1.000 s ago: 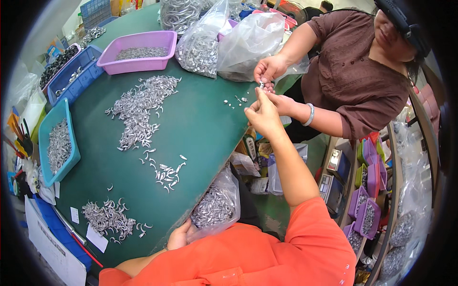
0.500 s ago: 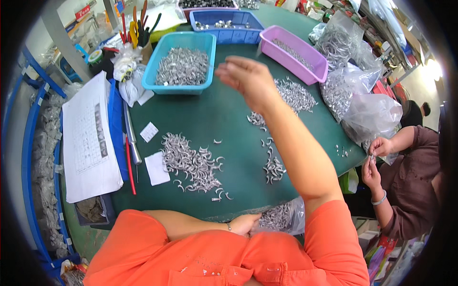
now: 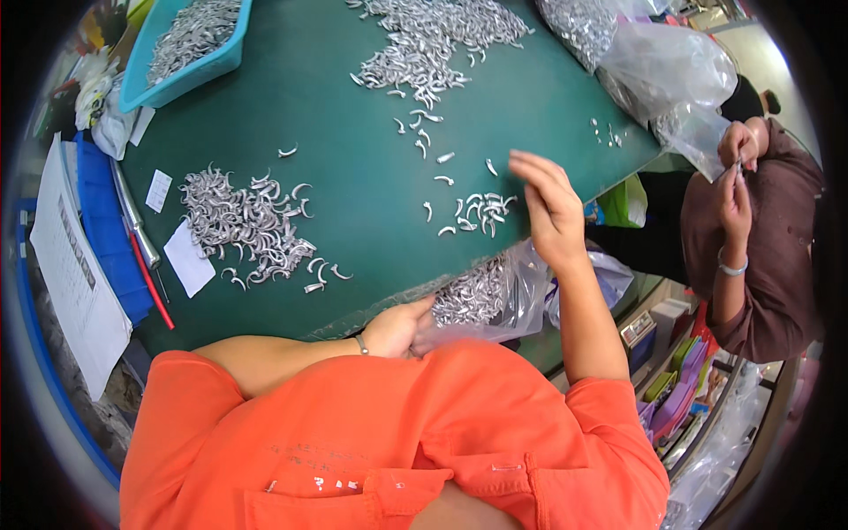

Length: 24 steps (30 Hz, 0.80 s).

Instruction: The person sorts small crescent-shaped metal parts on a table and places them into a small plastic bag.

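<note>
Small curved silver metal pieces lie in piles on the green table. At the near edge hangs a clear plastic bag (image 3: 528, 296) filled with such pieces. My left hand (image 3: 399, 329) grips the bag's rim at the table edge, its fingertips partly hidden by the plastic. My right hand (image 3: 555, 212) is above the near right edge, flat with fingers stretched out, and nothing shows in it. Just left of it lies a small cluster of curved metal pieces (image 3: 484, 212). A large pile (image 3: 424, 44) spreads farther back, and another pile (image 3: 243, 221) sits at the left.
A teal basket (image 3: 231, 60) of metal pieces stands far left. Papers (image 3: 75, 265), a blue tray and a red pen (image 3: 152, 281) line the left edge. Filled plastic bags (image 3: 667, 71) crowd the far right. A co-worker in a brown top (image 3: 751, 238) handles something small at the right.
My right hand has come back from beside the teal basket to the near right edge of the table. My left hand stays at the bag. The view has shifted toward the near edge.
</note>
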Available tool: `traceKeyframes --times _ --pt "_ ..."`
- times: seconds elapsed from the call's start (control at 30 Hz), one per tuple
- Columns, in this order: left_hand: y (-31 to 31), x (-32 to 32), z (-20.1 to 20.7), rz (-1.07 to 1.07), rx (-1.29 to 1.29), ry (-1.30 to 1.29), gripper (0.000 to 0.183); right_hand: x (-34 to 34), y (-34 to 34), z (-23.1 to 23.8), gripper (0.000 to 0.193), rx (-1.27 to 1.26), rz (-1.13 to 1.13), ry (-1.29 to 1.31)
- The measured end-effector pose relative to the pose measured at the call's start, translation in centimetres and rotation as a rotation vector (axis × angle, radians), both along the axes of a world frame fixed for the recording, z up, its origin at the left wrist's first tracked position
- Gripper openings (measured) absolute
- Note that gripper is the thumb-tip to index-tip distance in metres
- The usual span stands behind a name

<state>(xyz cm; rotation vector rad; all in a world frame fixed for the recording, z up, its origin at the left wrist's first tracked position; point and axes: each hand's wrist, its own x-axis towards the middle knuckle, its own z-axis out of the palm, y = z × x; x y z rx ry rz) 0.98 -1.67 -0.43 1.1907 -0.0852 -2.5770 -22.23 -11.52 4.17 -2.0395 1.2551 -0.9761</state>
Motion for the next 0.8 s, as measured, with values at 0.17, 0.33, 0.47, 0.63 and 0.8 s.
traceKeyframes --times 0.17,0.33,0.47,0.63,0.8 --pt "0.6 0.0 -0.5 -0.025 -0.004 -0.002 0.046 -0.1 1.2 -0.6 0.031 -0.041 -0.139 0.070" --pt "0.6 0.1 -0.9 -0.027 -0.096 -0.030 0.046 -0.8 1.8 -0.5 0.023 -0.175 -0.071 0.314" --pt "0.6 0.2 -0.7 -0.032 -0.181 -0.031 0.050 -1.2 3.0 -0.6 0.020 -0.066 -0.301 0.163" --pt "0.4 0.2 -0.7 -0.040 -0.183 -0.023 0.050 0.2 2.9 -1.2 0.019 -0.198 -0.158 0.300" --pt "0.4 0.5 -0.7 -0.022 -0.162 0.029 0.049 -0.9 4.5 -1.2 0.018 -0.109 -0.111 0.267"
